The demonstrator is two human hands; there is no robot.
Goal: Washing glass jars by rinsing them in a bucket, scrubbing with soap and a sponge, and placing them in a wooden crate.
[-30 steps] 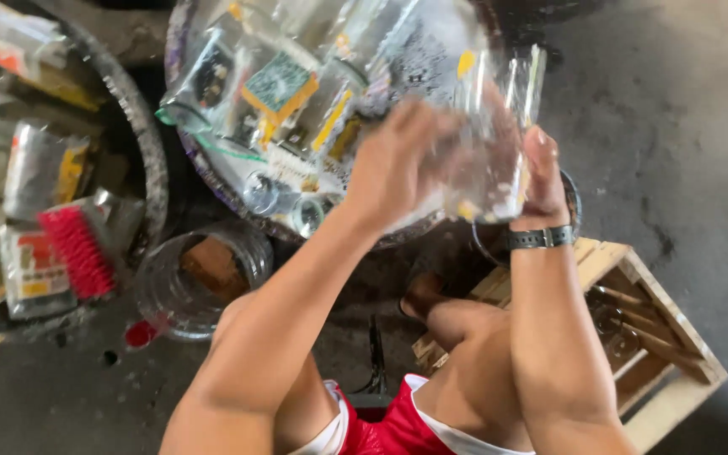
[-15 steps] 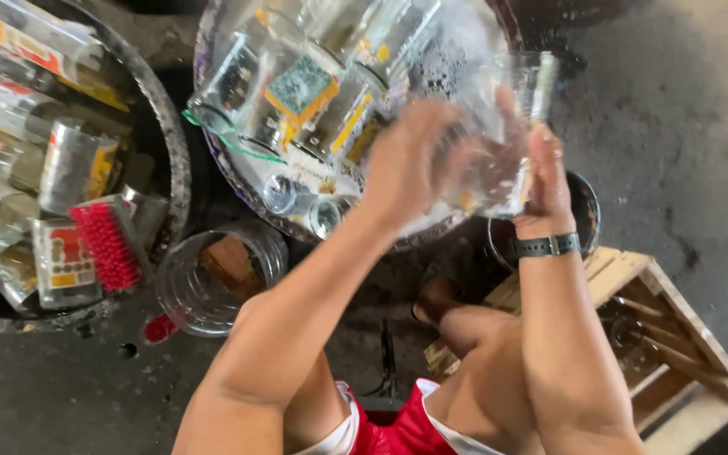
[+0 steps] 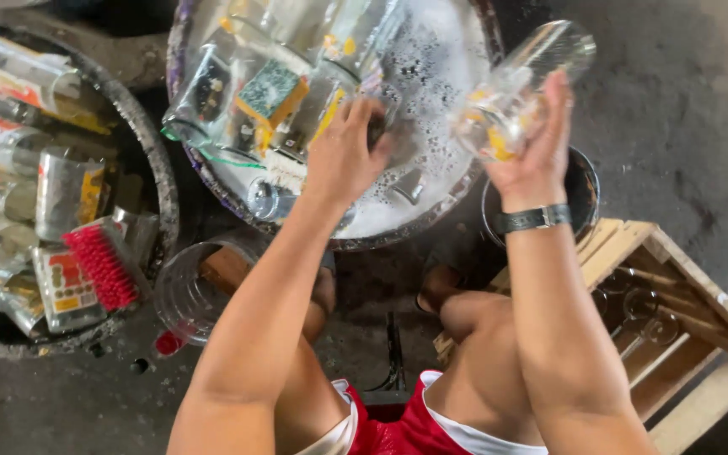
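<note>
Over the soapy basin (image 3: 465, 50): bottle washing, head view.
Right hand (image 3: 532, 152), fingers clamped on a clear glass bottle (image 3: 520, 88), holds it tilted above the basin's right rim; left hand (image 3: 343, 156) dips at basin centre, fingers curled, contents unclear. Judgement: keep grip firm, bottle wet; wooden crate (image 3: 684, 337) sits right of basin.

Suds hide the left hand's (image 3: 343, 160) fingertips in the basin (image 3: 212, 181).
</note>
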